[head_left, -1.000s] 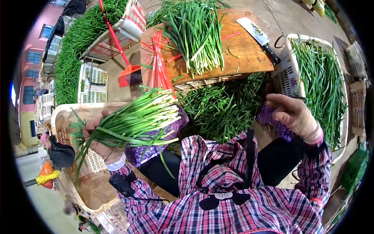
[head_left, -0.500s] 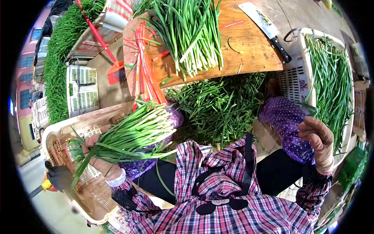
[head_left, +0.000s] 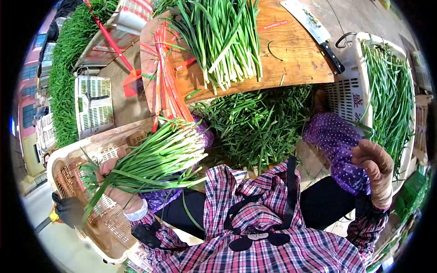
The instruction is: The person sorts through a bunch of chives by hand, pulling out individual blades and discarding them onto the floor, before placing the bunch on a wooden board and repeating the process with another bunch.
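Note:
My left hand [head_left: 114, 182] grips a thick bunch of green onions [head_left: 157, 157], white ends pointing right, held above a beige basket [head_left: 68, 159] at my left. My right hand [head_left: 375, 166] is raised at the right beside a white crate [head_left: 350, 91] of greens, fingers curled, with nothing visible in it. Loose green onions [head_left: 223, 36] lie on the wooden table [head_left: 291, 59] ahead. Red tie strips [head_left: 166, 77] lie on the table's left end. A cleaver [head_left: 314, 32] rests on the table at the right.
Trimmed green leaves [head_left: 259, 123] are heaped on the floor under the table's edge. White crates [head_left: 93, 104] and rows of greens [head_left: 63, 68] stand at the left. A red-handled tool [head_left: 116, 45] leans there.
My right hand has drawn back from my knee, toward my body and to the right. The bunch in my left hand has dropped slightly over the basket.

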A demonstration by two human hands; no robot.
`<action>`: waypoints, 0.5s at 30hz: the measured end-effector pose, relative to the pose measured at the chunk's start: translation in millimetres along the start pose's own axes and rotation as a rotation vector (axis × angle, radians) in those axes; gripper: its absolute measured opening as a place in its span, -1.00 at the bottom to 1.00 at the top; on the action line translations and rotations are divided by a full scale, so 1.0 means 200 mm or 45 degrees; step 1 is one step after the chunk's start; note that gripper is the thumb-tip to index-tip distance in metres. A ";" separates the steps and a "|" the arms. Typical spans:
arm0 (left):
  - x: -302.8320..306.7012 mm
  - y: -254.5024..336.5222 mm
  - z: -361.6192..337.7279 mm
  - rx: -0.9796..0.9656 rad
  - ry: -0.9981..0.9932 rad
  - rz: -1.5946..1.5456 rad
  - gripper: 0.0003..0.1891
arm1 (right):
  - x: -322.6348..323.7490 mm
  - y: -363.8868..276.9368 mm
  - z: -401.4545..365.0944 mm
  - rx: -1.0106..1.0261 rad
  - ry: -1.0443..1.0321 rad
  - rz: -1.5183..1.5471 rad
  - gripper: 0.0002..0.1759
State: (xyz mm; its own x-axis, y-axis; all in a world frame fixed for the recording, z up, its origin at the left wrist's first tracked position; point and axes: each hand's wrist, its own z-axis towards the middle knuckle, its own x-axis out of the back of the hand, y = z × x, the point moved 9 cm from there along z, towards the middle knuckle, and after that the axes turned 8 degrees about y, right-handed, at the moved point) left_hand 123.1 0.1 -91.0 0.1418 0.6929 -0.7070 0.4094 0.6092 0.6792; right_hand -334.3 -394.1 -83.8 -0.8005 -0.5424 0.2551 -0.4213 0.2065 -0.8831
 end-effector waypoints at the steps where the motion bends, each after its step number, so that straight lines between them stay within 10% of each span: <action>1: 0.00 0.00 -0.01 0.003 0.005 0.000 -0.79 | 0.00 -0.01 0.00 -0.005 -0.001 -0.003 -0.28; 4: -0.03 -0.07 -0.03 0.174 0.063 -0.308 -0.85 | -0.03 -0.08 -0.02 0.038 -0.010 -0.061 -0.26; 6: -0.03 0.00 -0.08 -0.199 0.316 0.572 -0.80 | -0.08 -0.14 -0.04 0.064 -0.083 -0.044 -0.25; 10: 0.01 0.06 -0.07 -0.262 0.328 0.576 -0.65 | -0.34 -0.23 -0.08 0.152 -0.389 0.024 -0.36; 15: -0.12 0.00 -0.07 0.095 -0.166 -0.260 -0.71 | -0.73 -0.16 -0.10 0.239 -0.756 0.138 -0.53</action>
State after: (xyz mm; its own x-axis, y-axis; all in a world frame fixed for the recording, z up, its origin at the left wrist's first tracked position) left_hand 107.3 -12.2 -71.8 0.1628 0.4998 -0.8507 0.5059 0.6979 0.5069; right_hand -212.5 -304.1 -85.0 -0.4386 -0.8971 -0.0539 -0.2259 0.1682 -0.9595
